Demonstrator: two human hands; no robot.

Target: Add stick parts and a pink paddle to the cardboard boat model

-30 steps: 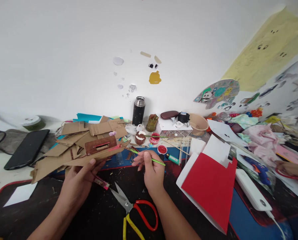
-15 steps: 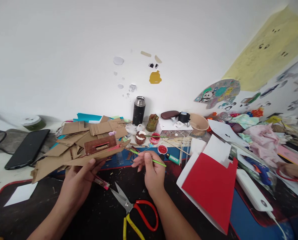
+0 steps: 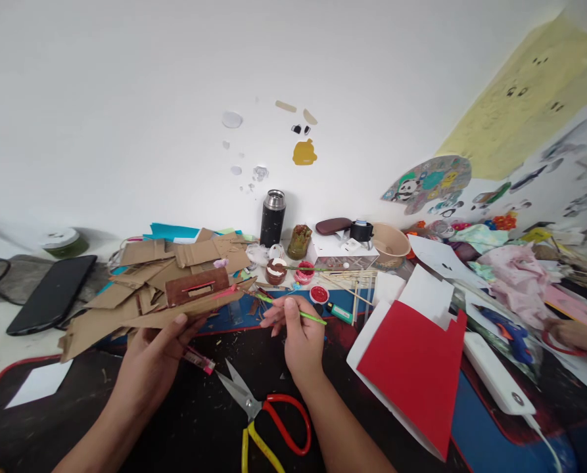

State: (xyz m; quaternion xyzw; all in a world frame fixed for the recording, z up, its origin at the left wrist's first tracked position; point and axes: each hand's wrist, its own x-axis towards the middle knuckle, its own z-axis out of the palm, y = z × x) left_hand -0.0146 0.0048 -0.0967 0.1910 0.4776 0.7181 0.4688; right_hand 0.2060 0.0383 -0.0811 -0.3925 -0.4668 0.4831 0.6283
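Note:
My left hand (image 3: 155,351) is closed on the edge of a piece of cardboard (image 3: 194,310), held raised over the mat. A brown-painted piece with a slot (image 3: 198,287) sits just behind its upper edge; whether the two are joined I cannot tell. Pinched in my right hand (image 3: 300,335) is a thin green-handled paintbrush (image 3: 311,318), its tip pointing left to the pinkish-red end of the cardboard. Whether the tip touches it is too small to tell. Scissors (image 3: 250,402) with one red and one yellow handle lie open on the dark mat between my forearms.
Cardboard scraps (image 3: 140,256) pile up at the left, beside a black phone (image 3: 51,293). Paint pots (image 3: 319,294) and a black flask (image 3: 272,220) stand behind. Red card (image 3: 411,368) and a white power strip (image 3: 499,374) lie right. Another person's hand (image 3: 576,336) holds red-handled scissors.
Both my hands keep nearly the same pose, with the brush near the cardboard's end. The whole view has shifted very slightly.

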